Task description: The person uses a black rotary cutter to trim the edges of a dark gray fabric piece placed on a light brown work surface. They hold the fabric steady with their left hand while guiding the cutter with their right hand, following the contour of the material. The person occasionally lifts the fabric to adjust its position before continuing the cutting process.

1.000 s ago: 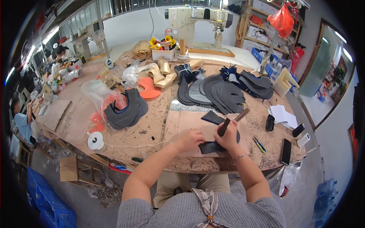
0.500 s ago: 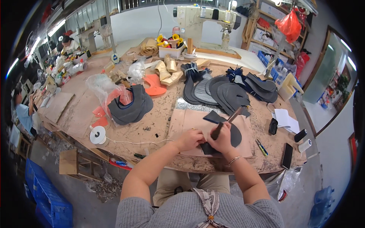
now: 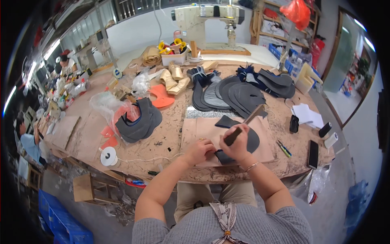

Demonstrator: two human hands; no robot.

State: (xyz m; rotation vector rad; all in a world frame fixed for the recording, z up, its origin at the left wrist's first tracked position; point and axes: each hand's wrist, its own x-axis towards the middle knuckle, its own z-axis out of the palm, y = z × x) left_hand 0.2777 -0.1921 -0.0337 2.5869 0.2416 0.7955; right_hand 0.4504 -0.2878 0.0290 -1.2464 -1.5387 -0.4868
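Observation:
A dark grey curved piece point(image 3: 252, 142), like a shoe upper, lies on a pale tan board point(image 3: 203, 132) at the table's front. My left hand point(image 3: 200, 150) rests at its near left end, fingers curled and pressed on its edge; the fingertips are partly hidden. My right hand point(image 3: 235, 147) is closed round a long flat tool point(image 3: 254, 115), brown with a darker lower part, tilted up to the right over the piece. Its working end is hidden, so I cannot tell its kind.
Stacks of dark grey pieces point(image 3: 241, 97) lie behind the board, more point(image 3: 140, 122) to the left. A thread spool point(image 3: 108, 156), pen-like cutter point(image 3: 284, 149) and phone point(image 3: 312, 154) sit near the front edge. A sewing machine point(image 3: 207, 28) stands at the back. Two people work at far left.
The view has shifted slightly. The near end of the grey piece has turned a little under my hands, and the tool in my right hand leans lower to the right.

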